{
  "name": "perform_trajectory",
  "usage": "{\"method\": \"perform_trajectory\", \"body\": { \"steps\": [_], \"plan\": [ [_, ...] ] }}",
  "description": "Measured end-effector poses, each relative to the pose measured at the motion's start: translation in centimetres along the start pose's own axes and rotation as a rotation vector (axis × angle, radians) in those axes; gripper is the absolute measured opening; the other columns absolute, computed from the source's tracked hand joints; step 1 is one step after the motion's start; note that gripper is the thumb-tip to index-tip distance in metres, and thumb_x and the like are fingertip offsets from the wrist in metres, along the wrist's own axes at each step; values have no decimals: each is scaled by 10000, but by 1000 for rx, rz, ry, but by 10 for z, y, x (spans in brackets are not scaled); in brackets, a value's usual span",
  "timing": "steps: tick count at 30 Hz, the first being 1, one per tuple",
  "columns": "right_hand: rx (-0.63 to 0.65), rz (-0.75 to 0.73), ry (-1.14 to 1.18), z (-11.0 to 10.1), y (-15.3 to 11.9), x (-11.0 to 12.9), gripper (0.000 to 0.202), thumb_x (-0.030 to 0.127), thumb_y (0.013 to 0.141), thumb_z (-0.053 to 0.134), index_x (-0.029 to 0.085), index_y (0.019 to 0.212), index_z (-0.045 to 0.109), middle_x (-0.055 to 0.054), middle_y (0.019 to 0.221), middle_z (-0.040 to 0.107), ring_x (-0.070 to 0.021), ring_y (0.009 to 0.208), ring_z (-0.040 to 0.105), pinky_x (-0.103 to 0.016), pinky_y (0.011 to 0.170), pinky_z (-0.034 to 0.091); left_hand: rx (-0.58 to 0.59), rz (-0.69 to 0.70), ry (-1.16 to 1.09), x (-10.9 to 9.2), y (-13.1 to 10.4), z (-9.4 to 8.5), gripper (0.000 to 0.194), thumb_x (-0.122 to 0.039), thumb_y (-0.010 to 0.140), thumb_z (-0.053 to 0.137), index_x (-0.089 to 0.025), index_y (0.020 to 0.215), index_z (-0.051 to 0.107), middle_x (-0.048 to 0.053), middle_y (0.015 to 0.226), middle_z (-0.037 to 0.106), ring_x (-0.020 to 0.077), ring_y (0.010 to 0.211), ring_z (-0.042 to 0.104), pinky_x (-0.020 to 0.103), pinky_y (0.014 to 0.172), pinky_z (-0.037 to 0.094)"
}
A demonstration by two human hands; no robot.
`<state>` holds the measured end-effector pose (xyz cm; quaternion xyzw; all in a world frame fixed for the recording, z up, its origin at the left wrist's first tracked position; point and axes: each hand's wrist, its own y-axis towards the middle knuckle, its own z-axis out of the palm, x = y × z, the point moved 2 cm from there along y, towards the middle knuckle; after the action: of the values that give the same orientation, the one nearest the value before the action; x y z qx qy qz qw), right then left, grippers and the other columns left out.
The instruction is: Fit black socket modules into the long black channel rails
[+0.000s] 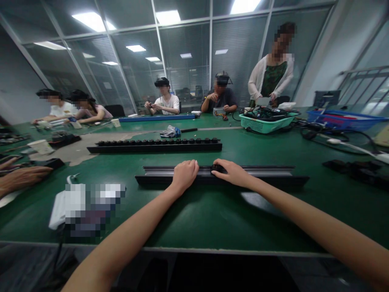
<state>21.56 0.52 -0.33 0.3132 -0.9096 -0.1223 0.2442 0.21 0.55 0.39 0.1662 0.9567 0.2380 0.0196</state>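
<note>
A long black channel rail point(204, 180) with a pale inner floor lies crosswise on the green table in front of me. My left hand point(185, 175) rests on it left of the middle, fingers curled over and gripping it. Just to the right, my right hand point(232, 173) pinches a small black part point(216, 167) between thumb and fingers, at the channel's opening. The fingers partly cover that part, so its exact kind is hidden. Farther back lies a second black rail point(154, 148), lined with a row of several small black round parts.
A co-worker's hand point(26, 180) reaches in at left. A white device with a cable point(57, 209) and a blurred flat object point(100, 215) lie near the front edge. Black parts point(354, 168), a green basket point(261, 125) and a blue basket point(346, 121) are at right. Several people sit opposite; one stands.
</note>
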Motion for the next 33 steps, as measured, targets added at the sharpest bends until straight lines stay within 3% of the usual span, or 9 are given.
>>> {"method": "perform_trajectory", "body": {
  "steps": [16,23,33],
  "plan": [
    [-27,119,-56,-32,-49,-34,477,572,969,411,215,1244,569,-107,1228,661,-264,1079,626,-415,931,477,11,-13,-10,-1,1,-1,452,-353,1047,222,-192,895,616,69,902,702,192,803,639,283,670,386],
    [-89,87,-112,-28,-40,-50,421,546,961,436,227,1187,591,-96,1154,692,-267,1042,650,-398,892,489,34,-26,28,-1,6,2,446,-362,1046,226,-193,935,623,80,929,707,196,843,647,285,684,398],
    [-87,105,-96,-29,-48,-40,406,527,968,427,216,1185,572,-105,1145,683,-265,1035,633,-402,903,468,-10,24,34,-1,4,0,454,-369,1041,230,-201,865,614,60,871,691,197,789,634,298,650,368]
  ]
}}
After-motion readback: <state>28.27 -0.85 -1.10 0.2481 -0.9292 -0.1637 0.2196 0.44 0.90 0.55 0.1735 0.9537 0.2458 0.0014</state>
